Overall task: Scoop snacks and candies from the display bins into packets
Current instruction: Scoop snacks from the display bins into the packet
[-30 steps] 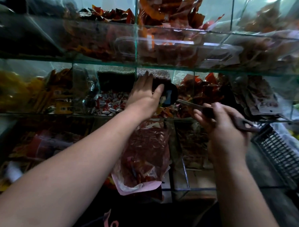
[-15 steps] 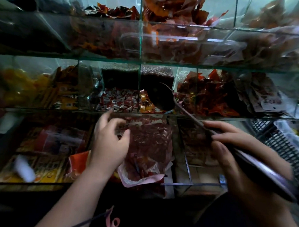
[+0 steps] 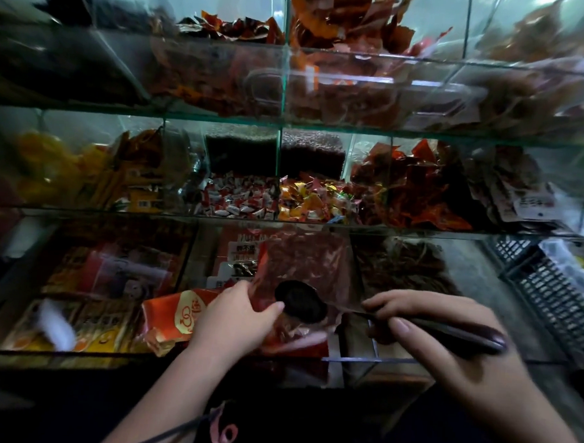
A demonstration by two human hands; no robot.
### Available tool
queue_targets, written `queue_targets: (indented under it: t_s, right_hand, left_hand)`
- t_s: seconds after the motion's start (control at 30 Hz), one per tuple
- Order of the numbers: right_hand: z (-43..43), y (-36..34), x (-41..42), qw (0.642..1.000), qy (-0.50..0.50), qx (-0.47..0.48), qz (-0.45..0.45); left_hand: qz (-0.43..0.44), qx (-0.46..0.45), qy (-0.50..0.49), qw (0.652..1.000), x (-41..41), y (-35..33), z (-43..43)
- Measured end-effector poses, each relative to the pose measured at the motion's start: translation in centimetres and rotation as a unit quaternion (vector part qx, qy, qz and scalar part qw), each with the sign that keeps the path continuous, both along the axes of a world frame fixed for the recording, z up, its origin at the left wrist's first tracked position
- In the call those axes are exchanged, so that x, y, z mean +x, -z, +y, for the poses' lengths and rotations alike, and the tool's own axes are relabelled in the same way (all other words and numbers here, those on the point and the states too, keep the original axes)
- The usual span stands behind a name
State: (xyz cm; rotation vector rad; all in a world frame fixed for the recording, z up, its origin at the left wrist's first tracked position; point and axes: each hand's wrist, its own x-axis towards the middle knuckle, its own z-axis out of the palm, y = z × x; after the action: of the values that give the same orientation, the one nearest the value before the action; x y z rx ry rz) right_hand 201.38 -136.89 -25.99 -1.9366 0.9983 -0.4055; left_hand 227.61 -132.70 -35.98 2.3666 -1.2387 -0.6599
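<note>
Bag (image 3: 310,269): one, clear, reddish snacks (image 3: 292,251) inside
Scoop (image 3: 302,305): one, bowl at bag mouth
Left hand (image 3: 236,322): one, fingers pinching bag edge
Right hand (image 3: 446,332): one, fingers curled round scoop handle

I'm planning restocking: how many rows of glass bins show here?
3: top row with red packets, middle row with wrapped candies, bottom row nearest the camera. More may lie above the frame.

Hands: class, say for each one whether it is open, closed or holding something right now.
Left hand: fingers pinch the plastic bag at its edge.
Right hand: fingers grip the scoop by its handle.
</note>
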Motion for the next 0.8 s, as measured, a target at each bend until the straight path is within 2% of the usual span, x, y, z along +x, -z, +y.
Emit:
queue_targets:
  t_s: [0.03, 0.07, 0.1, 0.27, 0.47, 0.6, 0.7, 0.8]
  right_hand:
    - [-0.8, 0.4, 1.0, 0.997, 0.053, -0.056, -0.03]
    - [-0.3, 1.1, 1.4, 0.989, 0.049, -0.128, -0.047]
    - [0.0, 1.5, 2.1, 0.988, 0.034, -0.142, -0.052]
    - [-3.5, 3.0, 6.2, 0.997, -0.026, -0.067, 0.035]
    - [-6.1, 3.2, 8.4, 0.972, -0.033, -0.176, 0.15]
    - [-5.7, 3.8, 7.7, 0.967, -0.073, -0.223, 0.102]
    - [-4.9, 5.0, 6.8, 0.953, -0.102, -0.262, 0.116]
    - [-5.2, 6.0, 6.1, 0.955, -0.083, -0.261, 0.115]
  left_hand:
    - [0.006, -0.006, -0.011, 1.0, -0.1, 0.2, -0.1]
    - [0.006, -0.018, -0.019, 1.0, -0.1, 0.4, -0.3]
    - [-0.001, -0.035, -0.019, 0.999, -0.1, 0.4, -0.4]
    - [-0.052, -0.107, 0.004, 0.993, 0.8, 0.6, -1.1]
    - [-0.096, -0.186, 0.036, 0.977, 1.9, -1.1, -3.2]
    - [-0.072, -0.186, 0.038, 0.979, 2.2, -1.4, -3.5]
    - [-0.048, -0.203, 0.042, 0.977, 1.8, -1.2, -3.5]
    - [-0.028, -0.205, 0.066, 0.976, 1.4, -1.3, -3.6]
